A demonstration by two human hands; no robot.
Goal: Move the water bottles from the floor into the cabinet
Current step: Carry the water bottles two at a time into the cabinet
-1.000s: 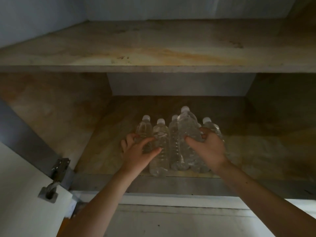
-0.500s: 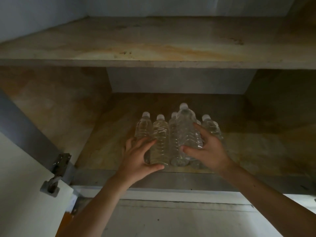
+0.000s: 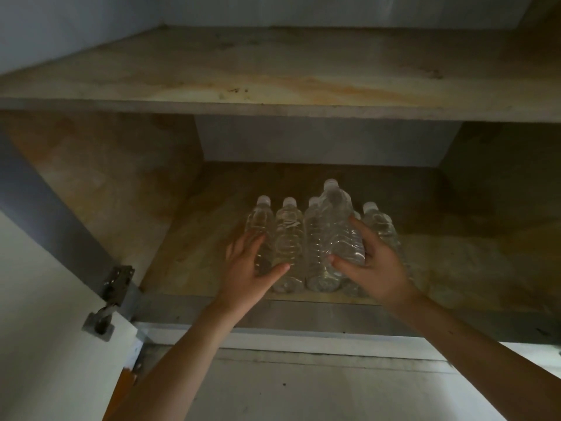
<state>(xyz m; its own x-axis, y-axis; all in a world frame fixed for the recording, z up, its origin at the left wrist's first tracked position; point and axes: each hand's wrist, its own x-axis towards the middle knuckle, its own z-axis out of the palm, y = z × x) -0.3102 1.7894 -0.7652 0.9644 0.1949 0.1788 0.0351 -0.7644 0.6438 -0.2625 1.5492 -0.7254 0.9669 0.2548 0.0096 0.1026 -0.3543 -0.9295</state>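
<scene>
Right hand (image 3: 375,265) grips a bottle (image 3: 338,226) (over the row (image 3: 288,241)) by shelf edge (image 3: 194,303).

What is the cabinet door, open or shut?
Open. The door stands swung out at the left on its hinge, and the shelf with bottles shows.

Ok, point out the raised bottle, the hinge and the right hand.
raised bottle (image 3: 334,215), head view, clear upper body
hinge (image 3: 118,282), head view, metal plate
right hand (image 3: 379,268), head view, back of the hand
</scene>
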